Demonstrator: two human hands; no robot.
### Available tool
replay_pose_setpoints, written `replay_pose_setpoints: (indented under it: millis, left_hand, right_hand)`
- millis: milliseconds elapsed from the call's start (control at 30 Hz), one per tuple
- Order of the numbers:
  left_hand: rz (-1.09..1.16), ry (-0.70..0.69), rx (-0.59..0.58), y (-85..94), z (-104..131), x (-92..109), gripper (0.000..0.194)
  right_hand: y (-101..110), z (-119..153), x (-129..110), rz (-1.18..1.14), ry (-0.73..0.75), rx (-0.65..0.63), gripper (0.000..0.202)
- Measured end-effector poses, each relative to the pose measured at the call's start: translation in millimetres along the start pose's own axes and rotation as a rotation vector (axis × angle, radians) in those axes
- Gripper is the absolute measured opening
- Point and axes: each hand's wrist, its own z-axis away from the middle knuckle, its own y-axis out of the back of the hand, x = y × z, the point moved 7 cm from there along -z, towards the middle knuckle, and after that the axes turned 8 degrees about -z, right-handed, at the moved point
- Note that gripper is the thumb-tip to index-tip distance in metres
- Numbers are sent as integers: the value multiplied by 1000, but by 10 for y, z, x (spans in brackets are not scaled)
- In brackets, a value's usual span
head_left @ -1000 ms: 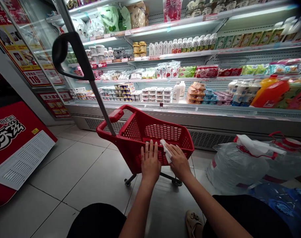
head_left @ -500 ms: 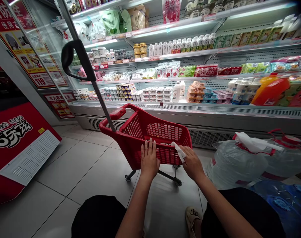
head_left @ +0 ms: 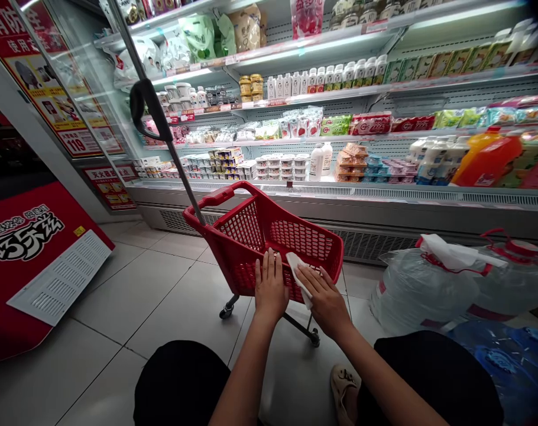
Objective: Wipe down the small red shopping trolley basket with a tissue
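Observation:
A small red plastic shopping cart (head_left: 237,266) with perforated sides stands tilted in front of me. My left hand (head_left: 271,290) lies flat on its near side, fingers stretched out and touching the top of the panel. To the right of it, my right hand (head_left: 324,299) presses a folded white cloth (head_left: 294,262), perhaps a paper wipe, against the same side panel. The cloth sticks out beyond the fingertips, and part of it is hidden under the palm. A grey pole with a black loop handle (head_left: 151,112) rises from the cart's left end.
A refrigerated shelf unit (head_left: 260,195) full of dairy and drinks runs behind the cart. Large bagged water bottles (head_left: 428,290) and a blue water jug (head_left: 499,367) stand at the right. A red freezer box (head_left: 33,278) is at the left.
My right hand has slid left along the cart's side with the white cloth, closer to my left hand. The cart has turned and tilted slightly, and its pole has shifted right.

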Motion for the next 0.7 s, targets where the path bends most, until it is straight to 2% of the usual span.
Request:
replay_pose_setpoints:
  millis: [133, 200, 300, 500, 600, 700]
  left_hand:
    - [37, 43, -19, 1, -20, -20, 82]
    - [49, 78, -22, -26, -40, 11, 80]
    - [47, 105, -11, -59, -60, 64, 78]
    - [-19, 42, -10, -63, -43, 14, 80]
    - [-50, 19, -17, -44, -27, -73, 85]
    - [-60, 30, -23, -32, -26, -148, 87]
  right_hand:
    - [203, 369, 143, 24, -58, 5, 88]
    - [238, 439, 178, 22, -67, 7, 86]
    - [162, 306, 156, -8, -58, -6, 82]
    - [-73, -237, -6, -89, 6, 1, 78]
    - [-25, -190, 13, -94, 28, -16, 76]
    - [128, 90, 135, -76, 18, -18, 76]
